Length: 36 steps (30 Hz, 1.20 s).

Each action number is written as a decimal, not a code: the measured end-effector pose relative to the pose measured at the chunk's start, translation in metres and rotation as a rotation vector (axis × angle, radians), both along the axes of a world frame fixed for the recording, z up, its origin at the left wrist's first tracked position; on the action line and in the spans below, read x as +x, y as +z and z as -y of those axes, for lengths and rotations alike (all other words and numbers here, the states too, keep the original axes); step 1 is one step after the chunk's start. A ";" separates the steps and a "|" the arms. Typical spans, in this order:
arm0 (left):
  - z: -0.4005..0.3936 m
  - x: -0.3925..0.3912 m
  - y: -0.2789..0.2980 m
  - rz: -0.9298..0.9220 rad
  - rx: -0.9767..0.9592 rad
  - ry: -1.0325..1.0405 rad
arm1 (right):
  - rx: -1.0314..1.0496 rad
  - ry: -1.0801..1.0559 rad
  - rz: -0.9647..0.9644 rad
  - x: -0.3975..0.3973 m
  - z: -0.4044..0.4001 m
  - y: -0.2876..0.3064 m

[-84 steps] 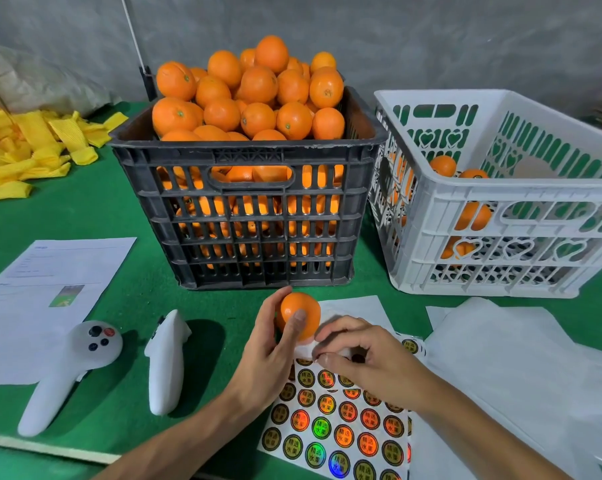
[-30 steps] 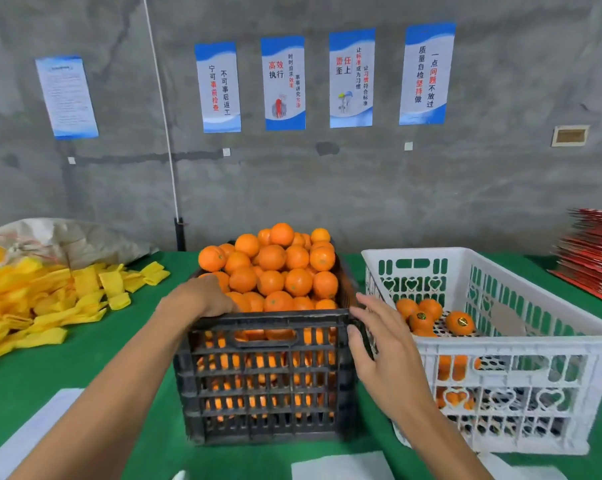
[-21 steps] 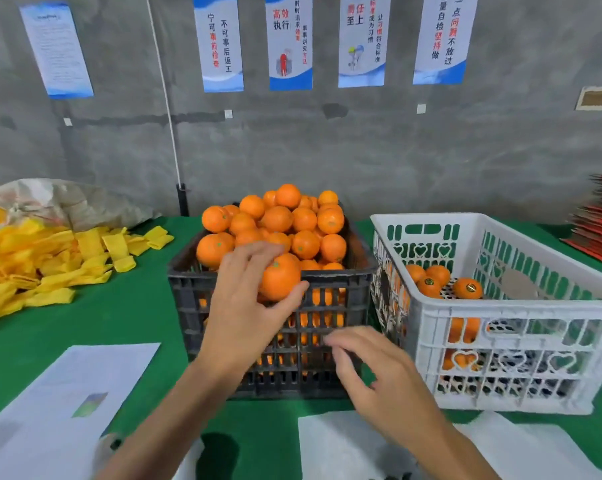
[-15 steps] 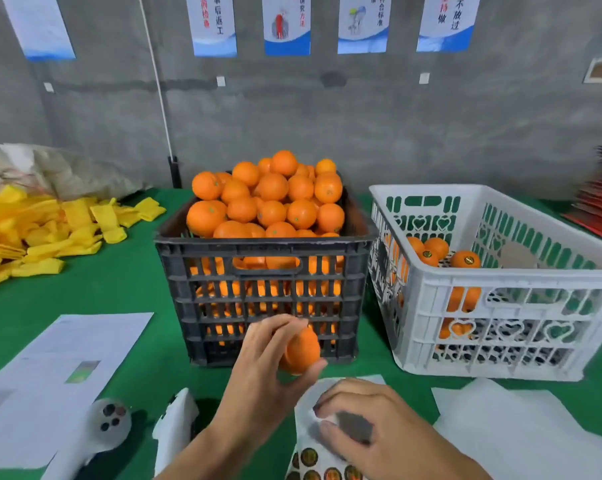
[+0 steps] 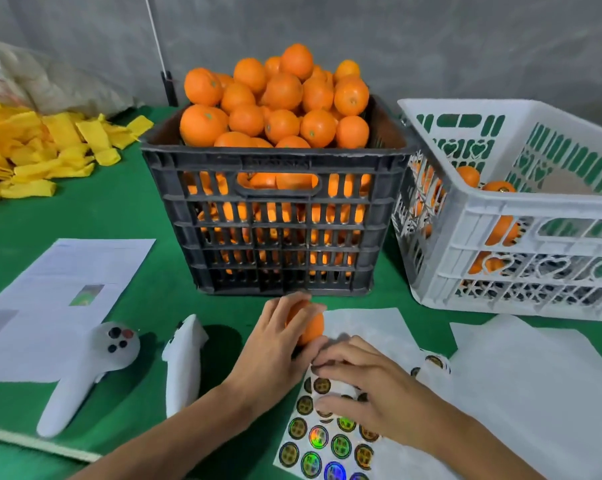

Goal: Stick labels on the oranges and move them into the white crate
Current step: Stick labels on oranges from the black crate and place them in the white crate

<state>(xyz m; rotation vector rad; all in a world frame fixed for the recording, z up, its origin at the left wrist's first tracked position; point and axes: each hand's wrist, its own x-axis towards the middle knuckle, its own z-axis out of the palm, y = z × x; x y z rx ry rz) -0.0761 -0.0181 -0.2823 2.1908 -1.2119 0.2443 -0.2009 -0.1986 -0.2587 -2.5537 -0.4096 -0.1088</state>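
Gripping one round orange fruit (image 5: pixel 310 328), left hand (image 5: pixel 275 344) curling round it, just above holographic round-sticker sheet (image 5: pixel 327 441). Right hand (image 5: pixel 369 393) picking at sheet, fingers bent. Two crates: black slatted plastic crate (image 5: pixel 279 216) heaped, white plastic crate (image 5: pixel 521 216) holding few oranges.

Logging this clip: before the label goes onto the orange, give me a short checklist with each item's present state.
1. Orange held by left hand: ok.
2. Right hand on the sticker sheet: ok.
3. Label peeled and pinched: cannot tell, fingers hide it.
4. Labels left on the sheet: ok.
5. Room in the white crate: ok, few oranges inside.
6. Label on this orange: cannot tell, none shows.
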 end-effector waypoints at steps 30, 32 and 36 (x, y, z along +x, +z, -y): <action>0.013 -0.007 0.037 -0.076 -0.038 -0.082 | 0.578 -0.746 0.318 0.014 0.002 0.035; 0.023 -0.009 0.055 -0.028 -0.067 -0.105 | 0.462 -0.707 0.429 0.015 0.002 0.053; 0.042 -0.007 0.101 0.037 -0.097 -0.078 | 0.812 -0.595 0.387 0.016 0.005 0.091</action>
